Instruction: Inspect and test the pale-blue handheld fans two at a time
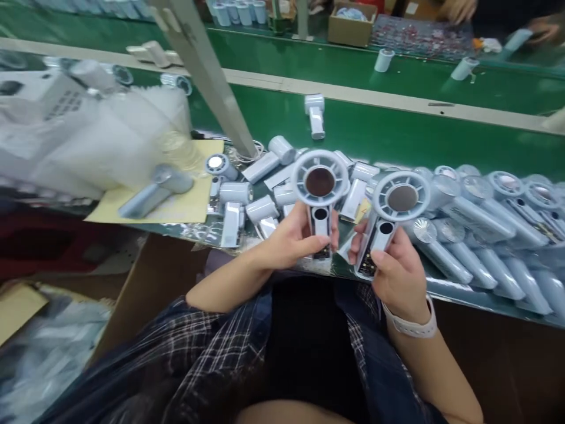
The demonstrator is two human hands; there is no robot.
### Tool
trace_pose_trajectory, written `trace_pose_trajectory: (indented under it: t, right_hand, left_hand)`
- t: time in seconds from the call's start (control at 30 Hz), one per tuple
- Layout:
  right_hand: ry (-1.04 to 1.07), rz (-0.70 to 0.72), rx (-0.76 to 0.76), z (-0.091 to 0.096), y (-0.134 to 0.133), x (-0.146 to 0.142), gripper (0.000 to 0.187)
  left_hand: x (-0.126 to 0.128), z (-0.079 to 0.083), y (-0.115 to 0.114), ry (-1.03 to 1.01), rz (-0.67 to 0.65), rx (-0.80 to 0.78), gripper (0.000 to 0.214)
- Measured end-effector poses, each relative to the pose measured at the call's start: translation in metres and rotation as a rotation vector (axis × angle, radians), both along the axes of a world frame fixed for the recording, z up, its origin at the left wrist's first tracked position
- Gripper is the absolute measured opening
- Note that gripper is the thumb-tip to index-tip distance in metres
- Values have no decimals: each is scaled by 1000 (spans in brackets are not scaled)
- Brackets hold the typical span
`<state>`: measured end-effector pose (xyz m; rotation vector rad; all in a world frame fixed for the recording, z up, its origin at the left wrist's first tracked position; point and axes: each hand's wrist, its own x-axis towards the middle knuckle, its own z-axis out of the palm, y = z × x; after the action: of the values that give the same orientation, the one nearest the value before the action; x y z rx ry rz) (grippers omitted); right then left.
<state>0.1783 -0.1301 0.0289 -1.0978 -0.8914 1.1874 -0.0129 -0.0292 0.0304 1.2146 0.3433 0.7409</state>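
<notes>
Above a long, glossy green workbench, at its near edge, two pale-blue, round-headed plastic fans stand side by side, left hand and right hand each gripping a handle. Probably light, stiff, slick; hold handle sides, sparing exposed circuitry.

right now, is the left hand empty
No, the left hand grips a light-blue round-headed device by its handle.

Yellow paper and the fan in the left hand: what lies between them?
Between the yellow paper and the fan in the left hand, the head view shows several loose light-blue fans.
</notes>
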Motion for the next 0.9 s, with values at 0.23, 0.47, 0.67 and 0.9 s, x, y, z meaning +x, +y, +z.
trace_pose_trajectory:
  t: [0.23, 0.47, 0.67, 0.9]
  right_hand:
    - [67, 64, -42, -1, 17, -14, 39]
    - [178, 63, -37, -4, 15, -17, 37]
    - [153, 77, -14, -2, 12, -16, 31]
    - [124, 50, -14, -4, 13, -16, 31]
  left_hand:
    - [-17, 1, 1, -49, -38, -125, 61]
    - [-12, -10, 4, -104, 1, -63, 44]
    - [-13, -8, 2, -145, -40, -75, 41]
    - [-14, -17, 4, -129, 24, -67, 45]
